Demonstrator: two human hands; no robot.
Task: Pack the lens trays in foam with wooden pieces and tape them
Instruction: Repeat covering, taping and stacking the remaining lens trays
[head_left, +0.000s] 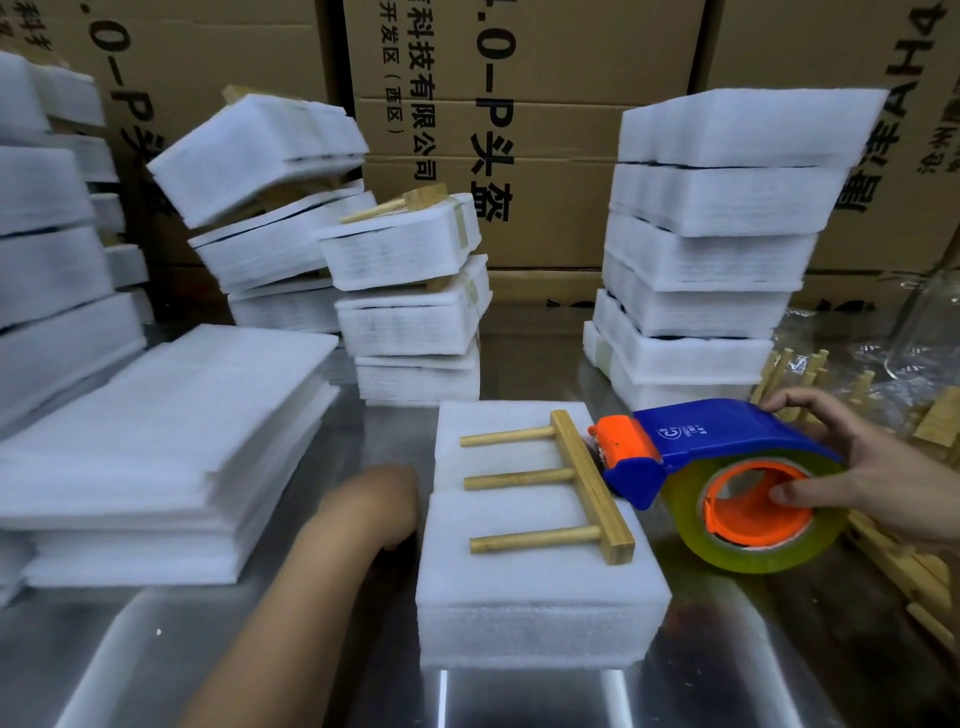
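Note:
A white foam-wrapped bundle (535, 587) lies on the metal table in front of me. On its top rests a wooden piece (582, 480), a bar with three dowels pointing left. My right hand (872, 478) grips a blue and orange tape dispenser (727, 467) loaded with clear tape; its orange nose touches the bar at the bundle's right edge. My left hand (379, 509) presses against the bundle's left side, its fingers hidden behind the foam.
A pile of flat foam sheets (171, 447) lies at the left. Stacks of wrapped foam bundles (711, 249) stand behind, some leaning. More wooden pieces (914, 561) lie at the right with clear plastic. Cardboard boxes (519, 130) form the back wall.

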